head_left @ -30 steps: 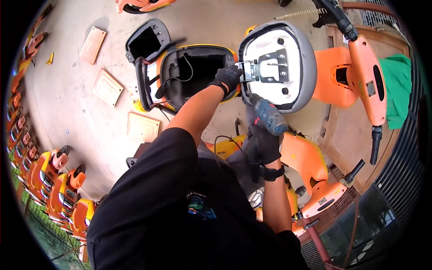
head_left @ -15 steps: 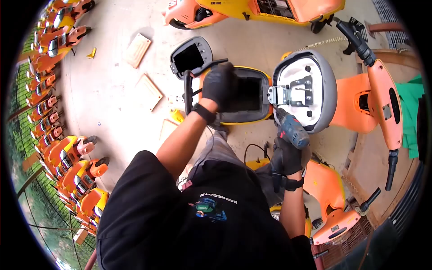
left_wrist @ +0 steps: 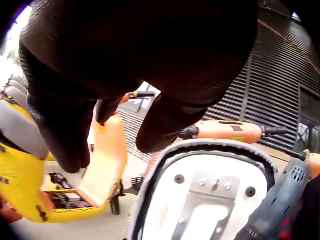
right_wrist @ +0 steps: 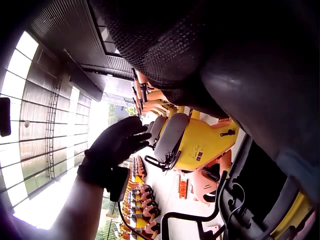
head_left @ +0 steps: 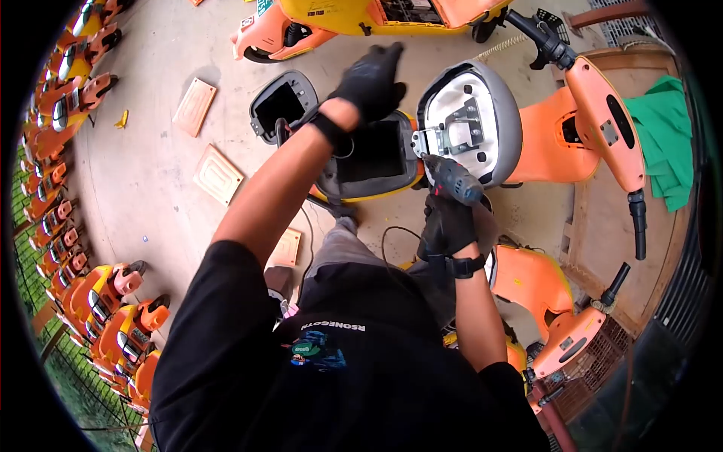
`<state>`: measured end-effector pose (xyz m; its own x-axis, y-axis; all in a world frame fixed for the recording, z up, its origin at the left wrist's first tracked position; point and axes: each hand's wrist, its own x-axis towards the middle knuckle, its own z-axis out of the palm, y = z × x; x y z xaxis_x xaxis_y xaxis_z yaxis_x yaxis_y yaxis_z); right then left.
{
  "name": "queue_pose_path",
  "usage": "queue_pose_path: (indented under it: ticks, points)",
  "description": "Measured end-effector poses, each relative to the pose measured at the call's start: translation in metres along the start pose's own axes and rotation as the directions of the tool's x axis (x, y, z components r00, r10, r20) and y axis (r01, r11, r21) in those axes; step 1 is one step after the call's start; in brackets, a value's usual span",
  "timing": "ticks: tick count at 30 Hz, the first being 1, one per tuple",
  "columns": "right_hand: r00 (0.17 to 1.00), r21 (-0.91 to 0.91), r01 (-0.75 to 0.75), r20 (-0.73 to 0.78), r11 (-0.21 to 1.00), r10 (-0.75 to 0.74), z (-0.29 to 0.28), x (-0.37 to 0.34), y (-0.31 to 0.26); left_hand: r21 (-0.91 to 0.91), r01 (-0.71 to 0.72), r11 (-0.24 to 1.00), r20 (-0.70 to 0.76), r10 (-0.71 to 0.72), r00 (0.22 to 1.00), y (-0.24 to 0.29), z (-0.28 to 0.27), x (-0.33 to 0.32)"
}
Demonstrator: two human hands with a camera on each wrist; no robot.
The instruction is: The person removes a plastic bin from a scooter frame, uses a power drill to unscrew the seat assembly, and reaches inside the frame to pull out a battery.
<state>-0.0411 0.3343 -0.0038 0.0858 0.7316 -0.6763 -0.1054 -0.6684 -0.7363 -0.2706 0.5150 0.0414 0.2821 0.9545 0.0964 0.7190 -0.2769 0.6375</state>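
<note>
A blue-grey power drill (head_left: 455, 179) sits in my gloved right hand (head_left: 449, 226), which grips it. Its tip is right at the metal hinge (head_left: 422, 145) between the scooter's open storage compartment (head_left: 369, 186) and the flipped-up seat (head_left: 509, 128). The seat's white underside faces up and carries a bolted metal bracket (head_left: 462, 126). My gloved left hand (head_left: 373, 81) hovers over the compartment's far side with nothing in it. Its loosely bent fingers (left_wrist: 55, 125) hang in front of the seat in the left wrist view, where the drill (left_wrist: 280, 197) also shows.
Pale rectangular panels (head_left: 218, 175) and a grey frame-like cover (head_left: 284, 105) lie on the floor to the left. A yellow-orange scooter (head_left: 346, 16) stands beyond, another (head_left: 531, 282) at the near right. Rows of scooters line the left. A green cloth (head_left: 663, 143) lies right of the handlebar (head_left: 610, 124).
My left hand has left the hinge, passed back over the compartment and now hovers at its far side, fingers extended. The drill stays by the hinge in my right hand.
</note>
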Motion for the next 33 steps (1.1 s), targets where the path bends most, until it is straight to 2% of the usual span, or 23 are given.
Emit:
queue_pose_path:
  ticks: [2, 4, 5, 6, 8, 9, 12, 14, 16, 17, 18, 19, 20, 22, 24, 25, 26, 27, 28, 30, 31, 33]
  points:
    - [1.0, -0.004, -0.023, 0.002, 1.0, 0.023, -0.002, 0.013, 0.008, 0.109, -0.118, 0.987, 0.013, 0.117, 0.993, 0.034, 0.015, 0.036]
    - [0.994, 0.009, -0.038, 0.102, 0.999, 0.037, -0.008, 0.031, 0.019, 0.237, -0.295, 0.926, 0.094, 0.28, 0.955, 0.052, 0.036, 0.069]
    - [0.995, -0.166, 0.017, 0.097, 0.986, -0.001, -0.005, 0.033, 0.012, 0.31, -0.385, 0.869, 0.166, 0.349, 0.922, 0.062, 0.042, 0.081]
    - [0.995, -0.171, 0.01, 0.1, 0.985, 0.008, -0.004, 0.038, 0.009, 0.373, -0.473, 0.798, 0.244, 0.408, 0.88, 0.07, 0.047, 0.092]
    - [0.998, -0.206, 0.02, 0.066, 0.978, -0.007, 0.0, 0.048, 0.006, 0.385, -0.541, 0.748, 0.407, 0.388, 0.827, 0.077, 0.062, 0.11]
    - [0.993, -0.253, 0.105, 0.078, 0.962, -0.088, 0.005, 0.047, -0.004, 0.346, -0.538, 0.768, 0.476, 0.35, 0.807, 0.081, 0.064, 0.115]
    - [0.997, -0.278, 0.014, 0.079, 0.961, 0.008, 0.002, 0.069, 0.004, 0.239, -0.518, 0.821, 0.62, 0.282, 0.733, 0.088, 0.072, 0.133]
    - [0.996, -0.308, 0.038, 0.09, 0.951, -0.011, -0.008, 0.091, 0.022, 0.242, -0.527, 0.815, 0.575, 0.316, 0.754, 0.085, 0.086, 0.143]
    - [0.97, -0.486, 0.24, 0.075, 0.84, -0.233, -0.015, 0.109, 0.035, 0.242, -0.531, 0.812, 0.528, 0.349, 0.774, 0.087, 0.094, 0.148]
    - [0.998, -0.354, 0.06, 0.023, 0.933, -0.055, -0.017, 0.121, 0.039, 0.251, -0.543, 0.801, 0.598, 0.313, 0.738, 0.09, 0.092, 0.15]
    - [0.998, -0.359, 0.055, 0.027, 0.932, -0.048, -0.019, 0.125, 0.04, 0.26, -0.554, 0.791, 0.662, 0.271, 0.699, 0.093, 0.089, 0.151]
    - [0.982, -0.558, 0.189, 0.093, 0.808, -0.165, -0.019, 0.132, 0.039, 0.253, -0.572, 0.78, 0.611, 0.33, 0.719, 0.094, 0.081, 0.147]
    - [0.949, -0.716, 0.308, 0.183, 0.626, -0.258, -0.019, 0.137, 0.04, 0.254, -0.568, 0.783, 0.612, 0.325, 0.721, 0.091, 0.083, 0.15]
    - [0.942, -0.701, 0.328, 0.195, 0.633, -0.271, -0.017, 0.143, 0.043, 0.209, -0.559, 0.802, 0.667, 0.302, 0.682, 0.087, 0.086, 0.154]
    - [0.853, -0.793, 0.496, 0.369, 0.354, -0.368, -0.018, 0.145, 0.04, 0.19, -0.535, 0.823, 0.675, 0.286, 0.68, 0.088, 0.083, 0.152]
    - [0.855, -0.794, 0.494, 0.371, 0.353, -0.362, -0.018, 0.143, 0.037, 0.194, -0.539, 0.819, 0.644, 0.308, 0.7, 0.09, 0.076, 0.148]
    - [0.817, -0.813, 0.533, 0.422, 0.235, -0.394, -0.018, 0.141, 0.033, 0.199, -0.544, 0.815, 0.612, 0.33, 0.719, 0.092, 0.068, 0.145]
    - [0.775, -0.819, 0.562, 0.474, 0.113, -0.418, -0.018, 0.14, 0.033, 0.215, -0.586, 0.781, 0.64, 0.341, 0.689, 0.091, 0.065, 0.143]
    - [0.777, -0.821, 0.56, 0.474, 0.111, -0.413, -0.02, 0.142, 0.035, 0.211, -0.584, 0.784, 0.639, 0.342, 0.689, 0.09, 0.066, 0.143]
    - [0.887, -0.72, 0.46, 0.351, 0.52, -0.3, -0.027, 0.148, 0.043, 0.221, -0.588, 0.778, 0.628, 0.348, 0.696, 0.09, 0.067, 0.144]
    - [0.888, -0.724, 0.459, 0.35, 0.516, -0.299, -0.031, 0.154, 0.047, 0.218, -0.587, 0.78, 0.624, 0.351, 0.698, 0.091, 0.067, 0.144]
    - [0.91, -0.678, 0.415, 0.322, 0.607, -0.262, -0.03, 0.16, 0.047, 0.224, -0.567, 0.793, 0.632, 0.325, 0.704, 0.09, 0.067, 0.144]
